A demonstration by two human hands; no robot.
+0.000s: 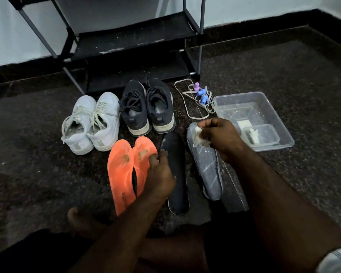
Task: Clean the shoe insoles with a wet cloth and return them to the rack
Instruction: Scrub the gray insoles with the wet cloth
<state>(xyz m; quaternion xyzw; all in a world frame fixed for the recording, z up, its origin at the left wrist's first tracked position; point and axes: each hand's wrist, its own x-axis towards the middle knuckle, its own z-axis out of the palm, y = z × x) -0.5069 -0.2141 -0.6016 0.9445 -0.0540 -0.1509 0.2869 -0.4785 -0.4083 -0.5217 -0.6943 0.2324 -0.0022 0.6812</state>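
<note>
1. Nearest us, at 6 o'clock, we see our own bare forearms reaching out over a dark speckled stone floor [37, 174].
2. Our left hand [158, 174] sits just below centre, its fingers curled onto the edge of a long black foam insole [176, 174] that lies flat on the floor.
3. At 9 o'clock of that hand, two bright orange foam insoles [122, 174] lie side by side, touching, each with a worn yellowish patch.
4. Our right hand [220, 138], at 2 o'clock of the left, pinches a small crumpled white cloth [198, 137] against the upper end of a grey insole [207, 170], which glistens with wet streaks.
5. At 3 o'clock of the right hand sits a clear rectangular plastic tub [283, 134] with a smaller clear container inside.
6. Farther out, at 11 o'clock, stands a pair of white lace-up sneakers [91, 123]; a pair of dark navy sneakers [147, 107] stands beside them at 12.
7. Loose white laces and small purple and blue bottles [200, 93] lie at 1 o'clock.
8. Farthest, a black metal-framed shoe rack [134, 40] stands against the pale wall.
</note>
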